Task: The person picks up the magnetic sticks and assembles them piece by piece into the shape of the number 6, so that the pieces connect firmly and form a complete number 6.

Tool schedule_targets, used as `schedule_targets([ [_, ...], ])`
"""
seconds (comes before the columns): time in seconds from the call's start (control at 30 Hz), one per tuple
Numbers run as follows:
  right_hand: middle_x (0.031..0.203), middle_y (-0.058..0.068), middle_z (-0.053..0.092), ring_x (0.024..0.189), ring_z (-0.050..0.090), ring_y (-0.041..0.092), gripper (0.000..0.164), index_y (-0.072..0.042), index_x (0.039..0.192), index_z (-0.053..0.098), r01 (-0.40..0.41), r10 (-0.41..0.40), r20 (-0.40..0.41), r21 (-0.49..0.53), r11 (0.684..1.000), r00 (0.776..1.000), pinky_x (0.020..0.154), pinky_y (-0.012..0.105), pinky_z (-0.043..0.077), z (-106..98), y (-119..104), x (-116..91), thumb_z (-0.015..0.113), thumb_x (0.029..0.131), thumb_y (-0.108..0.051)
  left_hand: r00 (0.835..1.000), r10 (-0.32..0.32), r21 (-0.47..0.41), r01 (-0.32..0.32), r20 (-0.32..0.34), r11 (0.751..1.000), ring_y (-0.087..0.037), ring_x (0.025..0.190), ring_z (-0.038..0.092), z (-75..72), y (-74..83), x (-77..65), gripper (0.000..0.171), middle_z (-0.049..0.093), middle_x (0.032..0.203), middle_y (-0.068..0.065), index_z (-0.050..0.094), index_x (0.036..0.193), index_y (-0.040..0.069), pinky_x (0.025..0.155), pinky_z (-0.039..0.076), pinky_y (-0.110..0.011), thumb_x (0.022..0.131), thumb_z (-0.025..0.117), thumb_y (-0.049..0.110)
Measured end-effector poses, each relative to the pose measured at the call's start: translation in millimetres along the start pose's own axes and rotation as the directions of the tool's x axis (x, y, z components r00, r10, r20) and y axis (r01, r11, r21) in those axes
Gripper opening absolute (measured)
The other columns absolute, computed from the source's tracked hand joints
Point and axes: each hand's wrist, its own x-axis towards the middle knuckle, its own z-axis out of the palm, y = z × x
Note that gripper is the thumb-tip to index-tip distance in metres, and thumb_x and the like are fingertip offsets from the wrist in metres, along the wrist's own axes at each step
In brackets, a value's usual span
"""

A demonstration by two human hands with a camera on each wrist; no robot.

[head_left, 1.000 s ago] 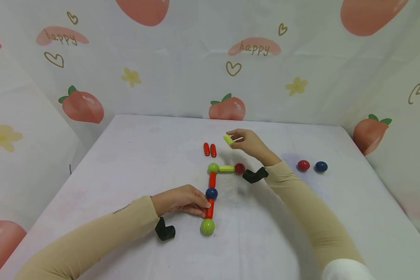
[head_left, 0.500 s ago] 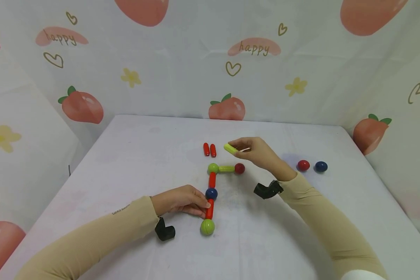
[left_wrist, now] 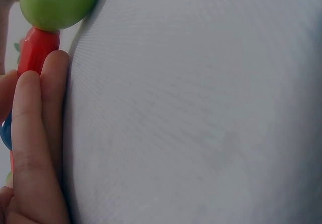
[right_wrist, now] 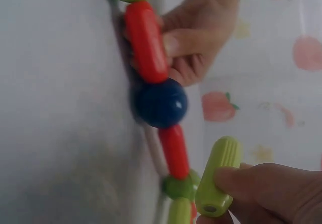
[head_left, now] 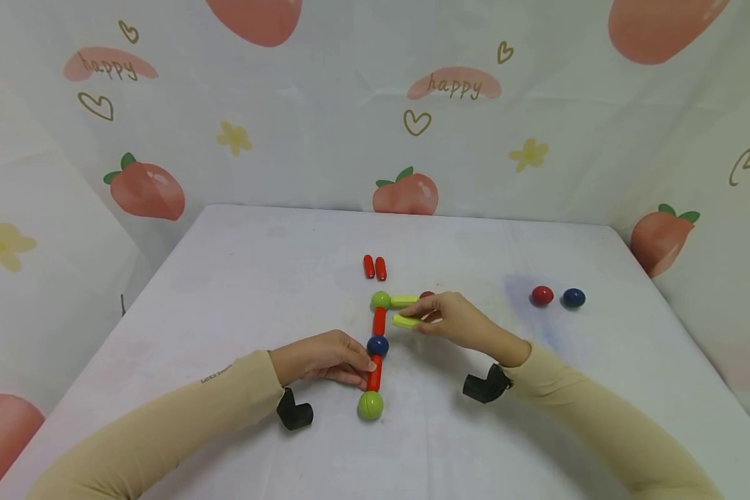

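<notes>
My left hand pinches the near red rod of a joined chain of rods and balls on the table. That rod lies between a green ball at the near end and a blue ball. Beyond the blue ball come a second red rod, another green ball and a yellow-green rod running right to a dark red ball, mostly hidden by my right hand. That hand pinches a loose yellow-green rod, its free end pointing left, close to the chain's far red rod.
Two loose red rods lie side by side behind the chain. To the right sit a red ball and a blue ball. A patterned cloth backdrop rises behind the white table.
My right hand has come nearer with the loose yellow-green rod, from beside the two red rods to the right side of the chain. The left hand keeps its place on the red rod.
</notes>
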Motion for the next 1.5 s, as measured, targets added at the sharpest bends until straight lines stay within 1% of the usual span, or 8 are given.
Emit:
schedule_targets([
  [0.2,0.106,0.004,0.073,0.096,0.065,0.016,0.029,-0.007,0.113,0.072,0.023,-0.022,0.065,-0.013,1.0,0.998,0.084,0.03,0.055,11.4,7.3,-4.5,0.071,0.085,-0.001,1.0,-0.001,-0.012,0.001,0.005,1.0,-0.013,0.07,0.071,-0.1,0.3,0.4,0.015,0.071,0.08,-0.006,0.072,0.098,-0.001,0.068,0.055,-0.02,0.089,0.069,0.01],
  [0.4,0.104,0.003,0.074,0.096,0.067,0.015,0.029,-0.008,0.111,0.073,0.003,-0.002,0.105,-0.013,1.0,0.994,0.082,0.026,0.055,20.2,12.6,-4.9,0.074,0.082,-0.002,1.0,-0.004,-0.008,0.004,-0.004,1.0,-0.013,0.07,0.07,0.4,0.8,0.6,0.014,0.071,0.08,-0.006,0.072,0.097,0.0,0.068,0.055,-0.02,0.089,0.069,0.01],
  [0.73,0.103,0.002,0.074,0.095,0.067,0.014,0.03,-0.008,0.111,0.073,0.008,-0.002,0.109,-0.051,0.999,0.994,0.082,0.025,0.055,24.1,14.9,-3.9,0.075,0.082,-0.003,1.0,0.002,-0.001,-0.002,0.001,1.0,-0.013,0.07,0.07,0.6,0.8,0.3,0.014,0.071,0.08,-0.006,0.072,0.097,-0.001,0.067,0.055,-0.019,0.089,0.068,0.01],
  [0.8,0.103,0.002,0.074,0.094,0.067,0.013,0.029,-0.008,0.111,0.073,0.021,-0.014,0.114,-0.066,0.998,0.993,0.082,0.025,0.055,25.1,15.0,-3.1,0.074,0.082,-0.003,1.0,0.007,-0.004,-0.007,0.006,1.0,-0.013,0.07,0.07,0.7,0.7,-0.1,0.015,0.071,0.08,-0.006,0.072,0.098,-0.002,0.068,0.055,-0.02,0.089,0.068,0.01],
  [1.1,0.104,0.002,0.073,0.087,0.065,0.009,0.028,-0.009,0.111,0.073,0.007,-0.001,0.113,-0.056,0.998,0.994,0.08,0.025,0.055,29.1,10.9,-1.8,0.074,0.083,-0.004,1.0,0.014,-0.022,-0.014,0.012,1.0,-0.014,0.07,0.071,1.0,0.3,-0.6,0.014,0.071,0.077,-0.006,0.071,0.097,-0.002,0.068,0.056,-0.021,0.089,0.068,0.008],
  [1.5,0.105,0.002,0.073,0.09,0.066,0.01,0.028,-0.009,0.111,0.073,-0.002,0.008,0.123,-0.053,0.999,0.992,0.081,0.026,0.056,30.3,11.9,-1.1,0.074,0.083,-0.004,1.0,0.011,-0.015,-0.011,0.011,1.0,-0.014,0.071,0.071,0.5,0.2,-0.4,0.015,0.071,0.079,-0.006,0.071,0.098,-0.002,0.069,0.056,-0.021,0.089,0.068,0.009],
])
